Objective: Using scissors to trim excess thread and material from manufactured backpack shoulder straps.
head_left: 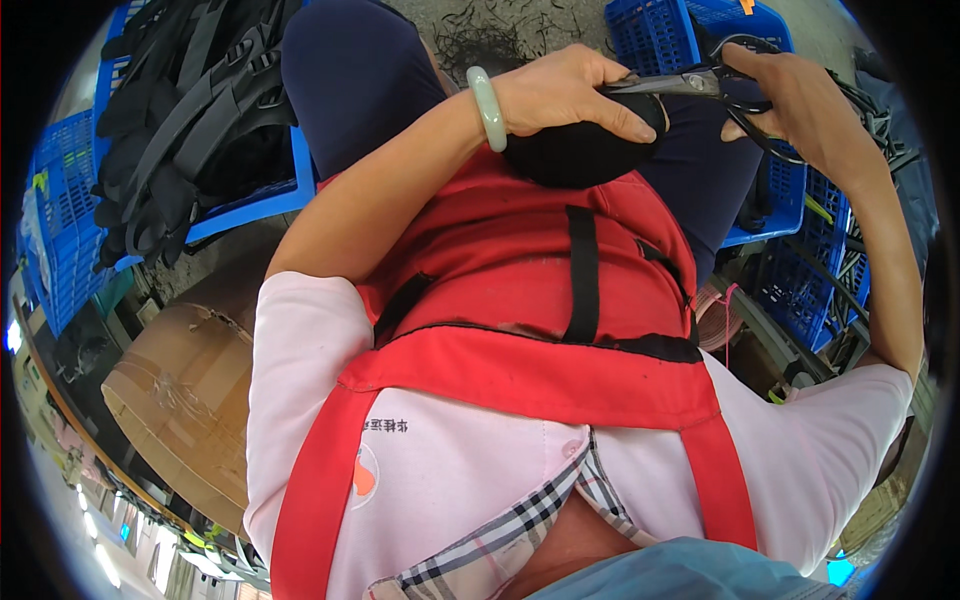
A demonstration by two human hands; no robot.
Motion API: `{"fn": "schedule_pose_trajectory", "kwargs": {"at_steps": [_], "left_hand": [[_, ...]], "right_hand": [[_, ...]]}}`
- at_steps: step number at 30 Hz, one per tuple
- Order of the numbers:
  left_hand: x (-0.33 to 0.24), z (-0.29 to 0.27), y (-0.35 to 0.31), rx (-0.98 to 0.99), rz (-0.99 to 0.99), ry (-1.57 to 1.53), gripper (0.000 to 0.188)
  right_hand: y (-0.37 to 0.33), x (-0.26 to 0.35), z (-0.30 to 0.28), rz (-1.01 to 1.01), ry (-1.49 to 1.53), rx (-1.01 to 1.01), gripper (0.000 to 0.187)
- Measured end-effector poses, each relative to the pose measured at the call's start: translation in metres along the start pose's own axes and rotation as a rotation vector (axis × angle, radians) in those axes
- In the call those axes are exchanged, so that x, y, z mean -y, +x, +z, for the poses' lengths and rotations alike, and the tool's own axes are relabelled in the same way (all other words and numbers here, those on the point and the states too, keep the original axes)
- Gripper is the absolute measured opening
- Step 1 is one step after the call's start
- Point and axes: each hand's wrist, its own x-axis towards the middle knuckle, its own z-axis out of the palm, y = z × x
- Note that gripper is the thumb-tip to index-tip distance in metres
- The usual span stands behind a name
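Observation:
My left hand (572, 92), with a pale green bangle (487, 108) on its wrist, is closed on a rounded black fabric piece (580, 155) above my lap. Its thumb lies across the top of the piece, and the other fingers are partly hidden. In my right hand (800, 105) is a pair of scissors (690, 85), with fingers and thumb in the black handle loops. The blades point left and reach the fingers of my left hand at the far edge of the black piece. Whether the blade tips touch any material cannot be made out.
A blue crate (245, 215) at the left is heaped with black straps and buckles (205, 120). More blue crates (650, 35) stand at the right. A brown cardboard box (185, 385) sits at my left side. Black scraps (490, 40) litter the floor ahead. I wear a red apron (500, 290).

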Motion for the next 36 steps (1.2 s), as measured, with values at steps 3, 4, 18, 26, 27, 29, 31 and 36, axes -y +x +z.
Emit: {"fn": "schedule_pose_trajectory", "kwargs": {"at_steps": [3,4,18,26,27,29,31,36], "left_hand": [[0.000,0.002,-0.001,-0.009,0.017,0.010,0.031],[-0.001,0.002,-0.001,-0.008,0.018,0.012,0.031],[-0.009,-0.007,-0.002,-0.102,0.019,-0.229,0.041],[0.004,-0.026,0.006,-0.445,0.206,0.086,0.053],[0.001,-0.031,0.004,-0.519,0.289,0.150,0.039],[-0.010,-0.037,0.000,-0.288,0.180,-0.127,0.020],[-0.014,-0.029,-0.007,-0.169,0.026,-0.089,0.017],[-0.033,-0.001,0.009,-0.278,0.210,-0.313,0.028]], "right_hand": [[0.004,-0.015,0.013,-0.268,-0.026,-0.241,0.065],[0.003,-0.018,0.015,-0.266,-0.026,-0.242,0.065],[0.022,-0.009,0.029,-0.168,0.623,-0.240,0.032],[0.051,0.014,0.073,-0.226,0.926,-0.541,0.023],[0.049,0.001,0.070,-0.143,0.835,-0.672,0.023],[0.049,-0.029,0.073,-0.168,0.959,-1.089,0.026],[0.022,-0.026,0.051,0.084,1.296,-1.007,0.023],[0.036,0.054,0.051,-0.034,1.821,-0.998,0.013]]}}
